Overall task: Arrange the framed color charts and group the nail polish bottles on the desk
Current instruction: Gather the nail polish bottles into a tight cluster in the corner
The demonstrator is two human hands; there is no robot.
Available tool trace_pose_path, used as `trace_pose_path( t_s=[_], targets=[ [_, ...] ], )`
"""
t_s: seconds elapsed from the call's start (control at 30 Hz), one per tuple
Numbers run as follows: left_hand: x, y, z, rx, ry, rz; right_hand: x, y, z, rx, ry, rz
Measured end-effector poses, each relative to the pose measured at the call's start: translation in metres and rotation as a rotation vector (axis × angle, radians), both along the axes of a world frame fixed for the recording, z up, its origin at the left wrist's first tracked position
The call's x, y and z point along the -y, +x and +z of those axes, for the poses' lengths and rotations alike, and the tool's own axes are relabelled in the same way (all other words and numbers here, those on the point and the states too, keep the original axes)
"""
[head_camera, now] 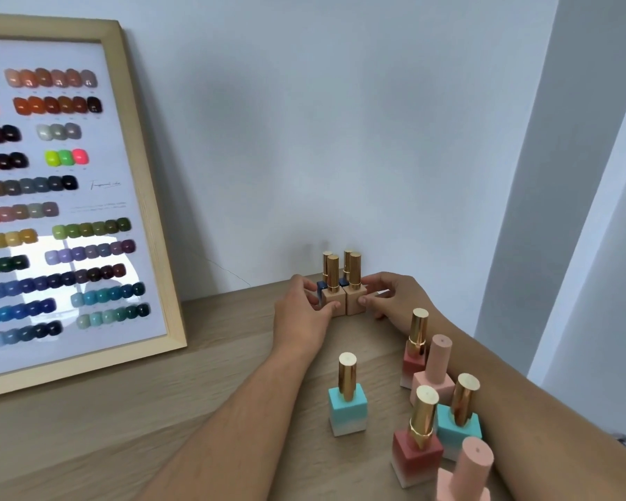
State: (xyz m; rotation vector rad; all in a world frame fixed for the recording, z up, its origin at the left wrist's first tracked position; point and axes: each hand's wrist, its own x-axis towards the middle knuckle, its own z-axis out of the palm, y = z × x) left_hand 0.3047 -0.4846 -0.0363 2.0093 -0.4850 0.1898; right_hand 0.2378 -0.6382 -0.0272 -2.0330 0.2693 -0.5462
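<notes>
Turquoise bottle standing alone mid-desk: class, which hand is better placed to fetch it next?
Probably the left hand. The lone turquoise bottle stands right beside the left forearm, with bare desk between. The right hand would have to cross over the other bottles.

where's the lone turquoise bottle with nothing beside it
In the head view it stands alone on the desk, lower centre: turquoise bottle, just right of the left forearm.

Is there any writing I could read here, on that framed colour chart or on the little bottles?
Framed colour chart: a cursive signature-like line and two lines of small print beneath it, all too blurred to read.
Nail polish bottles: no label or writing visible.
Nothing else carries text.
</notes>
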Motion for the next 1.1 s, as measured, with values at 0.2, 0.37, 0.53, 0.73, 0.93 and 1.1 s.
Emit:
trace_pose_path(
  t_s=[0.2,0.37,0.53,0.73,0.93,1.1],
  targets=[
    [0.004,0.006,0.0,0.007,-0.003,0.005,0.002,0.007,-0.001,0.006,-0.036,-0.015],
    [0.005,0.013,-0.001,0.01,-0.023,0.0,0.005,0.016,-0.003,0.015,-0.043,-0.019],
    [0.008,0.021,0.001,0.006,-0.031,-0.012,0.008,0.026,-0.004,0.027,-0.031,-0.031],
    [0.009,0.027,0.002,-0.009,-0.015,-0.033,0.012,0.032,-0.004,0.016,-0.031,-0.017],
    [0.001,0.016,0.006,-0.029,0.011,-0.027,0.008,0.016,-0.001,-0.003,-0.054,-0.05],
    [-0.028,-0.016,0.008,-0.06,-0.05,-0.034,0.003,-0.03,0.001,0.061,0.017,-0.161]
  ],
)
